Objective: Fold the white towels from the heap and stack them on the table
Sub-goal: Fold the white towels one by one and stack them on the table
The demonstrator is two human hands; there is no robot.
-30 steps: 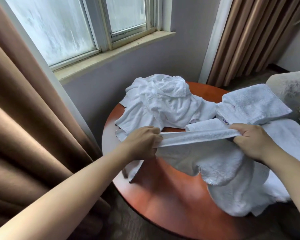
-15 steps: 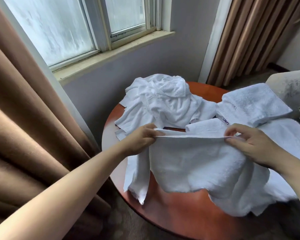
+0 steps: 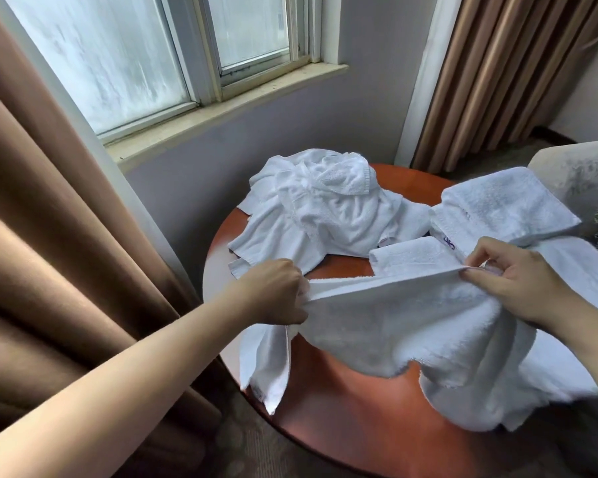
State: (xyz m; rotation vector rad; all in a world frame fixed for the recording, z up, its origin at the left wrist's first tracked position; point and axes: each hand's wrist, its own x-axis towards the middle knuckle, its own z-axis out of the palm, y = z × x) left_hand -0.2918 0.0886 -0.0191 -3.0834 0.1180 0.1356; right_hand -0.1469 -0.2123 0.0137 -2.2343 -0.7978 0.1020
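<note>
Two bare hands are seen at the middle of the frame, and between them a white terry-cloth towel (image 3: 394,326) is stretched by its upper hem above the round reddish-brown wooden table (image 3: 342,422). The hem's left end is bunched inside the curled fingers of the left hand (image 3: 277,291). Its right end is pinched between the thumb and fingertips of the right hand (image 3: 518,284). The rest of the cloth is draped onto the tabletop, and one corner is hung over the table's near-left edge. The towel is judged light, soft and limp, with no stiffness of its own. A hold at the corners along a hemmed edge is therefore best suited, with the edge pulled taut against sagging. A rumpled heap of white towels (image 3: 325,208) is seen at upper centre, and folded white towels (image 3: 497,205) are stacked at the right.
</note>
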